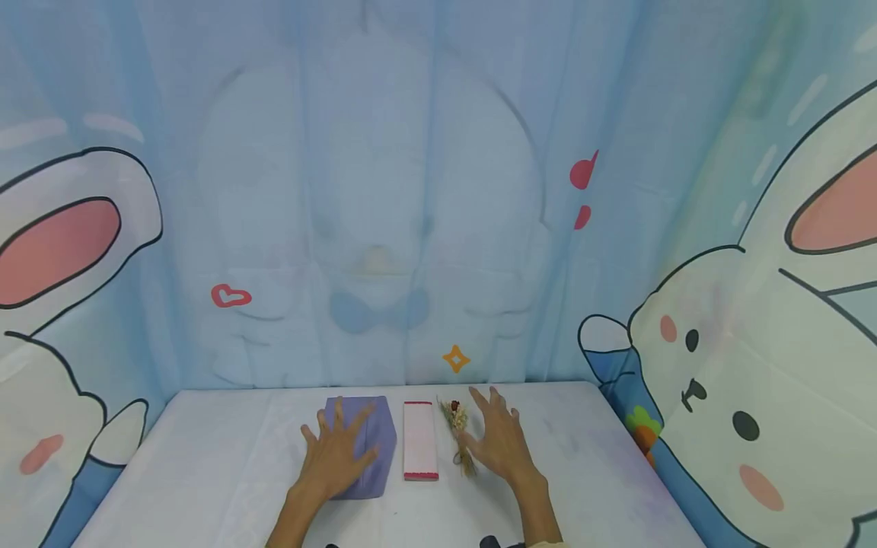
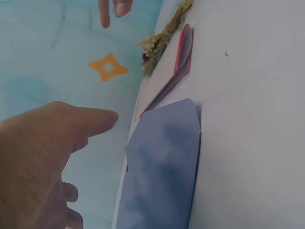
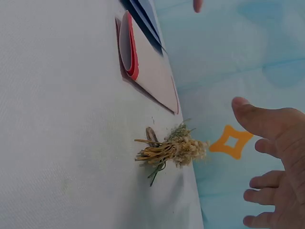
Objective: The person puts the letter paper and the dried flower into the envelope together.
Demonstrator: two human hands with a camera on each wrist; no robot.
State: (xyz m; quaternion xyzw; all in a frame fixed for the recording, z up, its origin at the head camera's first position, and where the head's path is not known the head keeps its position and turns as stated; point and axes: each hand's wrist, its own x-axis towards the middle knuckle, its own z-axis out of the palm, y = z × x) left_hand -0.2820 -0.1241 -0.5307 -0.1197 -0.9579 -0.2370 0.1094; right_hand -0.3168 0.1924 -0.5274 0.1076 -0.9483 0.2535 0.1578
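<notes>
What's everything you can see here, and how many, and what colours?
envelope: one, purple, on the table's left half
folded paper: one, pale pink with red edges, between envelope and flowers
dried flower bunch: one, cream and tan with dark red, right of the paper
table: one, white, underneath
curtain: blue, behind
printed rabbits: two bold ones, white, at the sides
heart: one, red, curtain's left
star: one, orange, curtain's lower middle
dark bits: two, blackish, bottom edge, too cut off to name
left hand: one, bare, above the envelope
right hand: one, bare, beside the flowers
</notes>
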